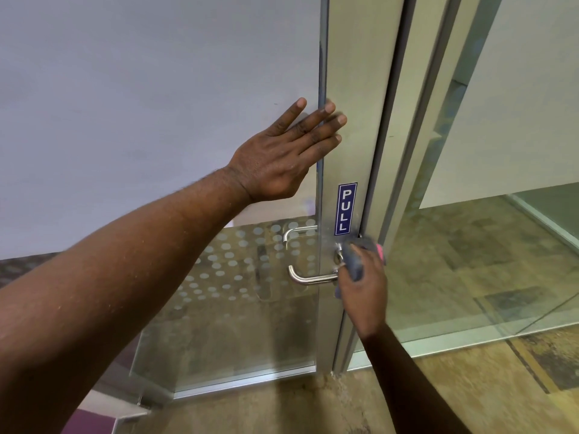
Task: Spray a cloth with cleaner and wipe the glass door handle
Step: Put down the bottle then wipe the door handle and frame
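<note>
The glass door (156,89) has frosted glass above and clear dotted glass below, with a metal frame stile (354,136) on its right side. A steel lever handle (308,278) sticks out to the left from the stile. My right hand (365,296) is closed on a grey-blue cloth (354,261) with a pink edge, pressed against the base of the handle. My left hand (282,158) lies flat with fingers spread on the frosted glass and stile, above the handle. No spray bottle is in view.
A blue PULL sticker (345,209) sits on the stile just above the handle. A second handle (296,233) shows through the glass. A fixed glass panel (501,214) stands to the right. Mottled brown flooring (282,408) lies below.
</note>
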Action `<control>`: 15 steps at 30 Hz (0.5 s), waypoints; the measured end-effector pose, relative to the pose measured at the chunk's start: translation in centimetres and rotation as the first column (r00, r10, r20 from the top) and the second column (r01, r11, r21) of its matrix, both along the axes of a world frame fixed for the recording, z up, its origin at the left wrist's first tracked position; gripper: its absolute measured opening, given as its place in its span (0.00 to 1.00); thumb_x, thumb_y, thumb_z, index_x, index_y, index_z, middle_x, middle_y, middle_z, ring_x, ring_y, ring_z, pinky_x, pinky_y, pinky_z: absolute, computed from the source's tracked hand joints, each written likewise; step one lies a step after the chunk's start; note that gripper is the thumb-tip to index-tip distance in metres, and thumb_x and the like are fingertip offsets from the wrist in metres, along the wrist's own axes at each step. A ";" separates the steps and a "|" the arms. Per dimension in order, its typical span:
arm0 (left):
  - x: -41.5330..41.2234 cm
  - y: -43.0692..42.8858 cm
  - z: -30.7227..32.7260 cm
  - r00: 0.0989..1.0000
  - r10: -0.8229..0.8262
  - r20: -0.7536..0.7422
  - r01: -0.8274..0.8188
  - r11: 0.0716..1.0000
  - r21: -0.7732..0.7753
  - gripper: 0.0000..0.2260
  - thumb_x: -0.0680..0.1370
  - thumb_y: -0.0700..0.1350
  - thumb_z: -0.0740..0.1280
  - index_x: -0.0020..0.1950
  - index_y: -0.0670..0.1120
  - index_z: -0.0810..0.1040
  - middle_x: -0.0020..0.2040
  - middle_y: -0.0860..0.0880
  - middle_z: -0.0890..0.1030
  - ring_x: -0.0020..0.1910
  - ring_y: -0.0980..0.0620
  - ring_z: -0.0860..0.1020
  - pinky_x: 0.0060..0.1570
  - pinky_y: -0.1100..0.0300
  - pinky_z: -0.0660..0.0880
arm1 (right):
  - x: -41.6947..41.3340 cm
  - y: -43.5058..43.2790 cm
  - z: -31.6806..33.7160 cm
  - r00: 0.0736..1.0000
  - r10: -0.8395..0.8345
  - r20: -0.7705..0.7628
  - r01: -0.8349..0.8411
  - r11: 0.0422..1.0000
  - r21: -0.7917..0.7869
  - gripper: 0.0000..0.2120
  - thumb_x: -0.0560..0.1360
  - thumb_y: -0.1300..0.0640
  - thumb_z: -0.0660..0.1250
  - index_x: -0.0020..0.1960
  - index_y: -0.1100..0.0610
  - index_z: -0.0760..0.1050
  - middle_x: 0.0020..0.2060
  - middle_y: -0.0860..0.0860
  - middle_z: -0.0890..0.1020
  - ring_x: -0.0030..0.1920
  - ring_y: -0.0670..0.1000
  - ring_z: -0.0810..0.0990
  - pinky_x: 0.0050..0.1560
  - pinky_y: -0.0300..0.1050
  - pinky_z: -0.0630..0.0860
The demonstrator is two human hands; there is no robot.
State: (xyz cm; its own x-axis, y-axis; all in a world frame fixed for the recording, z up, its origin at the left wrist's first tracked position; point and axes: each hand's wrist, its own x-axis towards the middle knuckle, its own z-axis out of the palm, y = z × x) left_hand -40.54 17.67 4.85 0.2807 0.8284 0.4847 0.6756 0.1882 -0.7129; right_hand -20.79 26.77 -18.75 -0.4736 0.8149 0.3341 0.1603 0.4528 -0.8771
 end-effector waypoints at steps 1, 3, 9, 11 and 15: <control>0.0 0.0 0.0 1.000 -0.003 -0.001 0.003 1.000 0.001 0.23 0.85 0.39 0.53 0.82 0.40 0.62 0.82 0.40 0.61 0.82 0.40 0.59 0.80 0.44 0.46 | -0.4 0.0 0.1 0.993 0.025 0.117 -0.042 0.989 0.145 0.24 0.75 0.55 0.73 0.70 0.52 0.76 0.66 0.49 0.79 0.63 0.46 0.78 0.62 0.46 0.79; 0.0 0.1 0.0 1.000 -0.002 -0.003 0.002 1.000 -0.002 0.23 0.85 0.39 0.53 0.82 0.40 0.62 0.82 0.40 0.61 0.82 0.40 0.59 0.80 0.44 0.45 | -0.9 -0.1 0.0 0.967 0.032 0.252 -0.109 0.948 0.298 0.27 0.73 0.51 0.73 0.70 0.54 0.76 0.65 0.51 0.79 0.66 0.52 0.75 0.66 0.51 0.77; -0.1 0.1 -0.1 1.000 -0.004 0.000 0.004 1.000 0.004 0.23 0.85 0.38 0.52 0.82 0.40 0.62 0.82 0.40 0.61 0.82 0.40 0.58 0.81 0.44 0.43 | -1.4 -0.1 -1.2 0.997 0.054 0.057 -0.061 0.988 0.141 0.24 0.72 0.50 0.64 0.68 0.50 0.75 0.65 0.46 0.75 0.67 0.51 0.75 0.68 0.55 0.77; -0.1 0.1 -0.1 1.000 -0.004 0.002 0.004 1.000 0.005 0.23 0.85 0.38 0.52 0.81 0.40 0.62 0.82 0.40 0.61 0.82 0.40 0.58 0.80 0.44 0.43 | -1.9 -0.2 -1.6 0.998 0.023 -0.050 -0.024 1.000 -0.004 0.21 0.73 0.51 0.64 0.65 0.37 0.74 0.63 0.36 0.73 0.66 0.45 0.75 0.67 0.55 0.78; -0.2 0.2 -0.1 1.000 0.009 0.006 -0.009 1.000 -0.008 0.23 0.85 0.39 0.51 0.82 0.41 0.61 0.83 0.40 0.60 0.83 0.41 0.57 0.80 0.45 0.41 | -2.2 -0.5 -2.4 0.955 -0.031 -0.296 -0.060 0.954 -0.294 0.17 0.79 0.53 0.64 0.62 0.33 0.76 0.64 0.40 0.77 0.65 0.46 0.78 0.63 0.52 0.80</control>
State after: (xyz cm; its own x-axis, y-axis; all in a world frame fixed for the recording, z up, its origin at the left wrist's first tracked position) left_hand -40.74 17.82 4.75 0.2703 0.8349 0.4794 0.6778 0.1886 -0.7106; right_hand -23.01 26.24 -21.12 -0.4038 0.8918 0.2041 -0.1302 0.1648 -0.9777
